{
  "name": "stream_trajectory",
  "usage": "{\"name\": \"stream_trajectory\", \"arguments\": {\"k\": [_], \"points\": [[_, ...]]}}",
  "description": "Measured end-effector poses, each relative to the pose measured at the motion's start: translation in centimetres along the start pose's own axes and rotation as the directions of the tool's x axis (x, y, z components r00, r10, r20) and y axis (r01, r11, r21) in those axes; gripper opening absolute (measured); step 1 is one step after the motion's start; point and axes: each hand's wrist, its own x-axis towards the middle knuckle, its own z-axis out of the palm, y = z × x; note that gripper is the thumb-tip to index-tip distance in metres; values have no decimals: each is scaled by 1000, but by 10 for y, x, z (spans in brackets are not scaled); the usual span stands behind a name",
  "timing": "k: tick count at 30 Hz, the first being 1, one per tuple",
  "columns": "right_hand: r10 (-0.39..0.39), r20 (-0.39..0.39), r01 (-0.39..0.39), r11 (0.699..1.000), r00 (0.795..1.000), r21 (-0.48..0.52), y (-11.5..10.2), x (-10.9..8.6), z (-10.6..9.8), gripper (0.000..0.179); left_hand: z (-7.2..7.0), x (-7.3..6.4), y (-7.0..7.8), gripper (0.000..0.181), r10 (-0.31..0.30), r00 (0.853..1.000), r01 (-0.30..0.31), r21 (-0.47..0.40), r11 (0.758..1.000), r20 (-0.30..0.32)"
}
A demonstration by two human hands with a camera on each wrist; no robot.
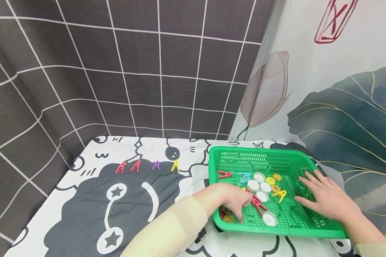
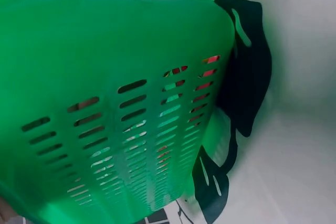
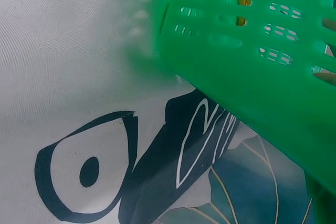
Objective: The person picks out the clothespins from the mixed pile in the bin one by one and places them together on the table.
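My left hand (image 1: 236, 200) reaches down inside the left part of the green basket (image 1: 308, 233), its fingers pointing to the bottom. Whether its partly hidden fingertips hold anything cannot be made out. Red clothespins (image 1: 258, 203) lie beside it, and an orange cap (image 1: 227, 218) shows below it near the front left corner. My right hand (image 1: 332, 198) rests with spread fingers over the basket's right side. White round caps (image 1: 269, 218), yellow caps (image 1: 270, 181), a yellow clothespin (image 1: 280, 195) and blue clothespins (image 1: 243, 178) lie between the hands.
Left of the basket, two red clothespins (image 1: 135, 166), a purple clothespin (image 1: 156, 165) and a yellow clothespin (image 1: 175, 165) stand in a row on the patterned cloth (image 1: 132, 200). A dark grid curtain (image 1: 141, 89) hangs behind. Both wrist views mostly show the basket's slotted outer wall (image 2: 105, 51).
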Motion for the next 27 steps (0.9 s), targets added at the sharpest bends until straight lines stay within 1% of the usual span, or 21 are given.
{"name": "stream_trajectory", "arguments": {"k": [2, 5, 6, 7, 10, 12, 14, 16, 17, 19, 21, 23, 25, 27], "points": [[-2, -3, 2, 1000, 1000, -1, 0, -1, 0, 77, 1, 1, 1, 36, -10, 1000, 11, -21, 1000, 17], [0, -4, 0, 1000, 1000, 5, -1, -1, 0, 76, 1, 4, 0, 38, -4, 1000, 5, -46, 999, 16], [0, -5, 0, 1000, 1000, 7, -1, -1, 1, 76, 1, 4, -1, 38, 0, 1000, 1, -63, 998, 15], [0, -6, 0, 1000, 1000, 8, -1, -1, 1, 76, 1, 5, -2, 39, 3, 1000, -1, -98, 995, 18], [-2, -12, 2, 1000, 1000, 10, 0, -2, 1, 76, 0, 7, -3, 38, 28, 1000, -29, -165, 986, -7], [-4, -18, 4, 1000, 1000, 8, 0, -2, 1, 75, 1, 8, -4, 38, 44, 999, -49, -223, 974, -27], [-4, -21, 4, 1000, 1000, 8, 0, -2, 0, 76, 1, 9, -4, 38, 56, 997, -69, -231, 970, -58], [-2, -20, 2, 1000, 1000, 7, 0, -1, 0, 76, 1, 8, -4, 38, 57, 996, -72, -218, 973, -76], [0, -17, 0, 1000, 1000, 9, 0, -1, -1, 76, 1, 8, -4, 38, 51, 996, -66, -223, 973, -69], [1, -10, -1, 1000, 1000, 12, -1, -1, -1, 76, 2, 7, -4, 38, 35, 999, -42, -243, 969, -36], [1, -5, -1, 1000, 1000, 14, -1, 0, -1, 76, 2, 7, -3, 39, 13, 1000, -9, -268, 963, 14], [0, -2, 0, 1000, 1000, 16, -1, 0, -1, 76, 2, 8, -3, 40, -4, 998, 23, -299, 954, 67], [0, -4, 0, 1000, 1000, 15, -1, 0, -1, 76, 3, 9, -2, 42, -7, 997, 29, -288, 957, 78], [1, -8, -1, 1000, 1000, 15, 0, -1, -1, 76, 3, 11, -2, 45, 0, 997, 19, -267, 964, 73]]}}
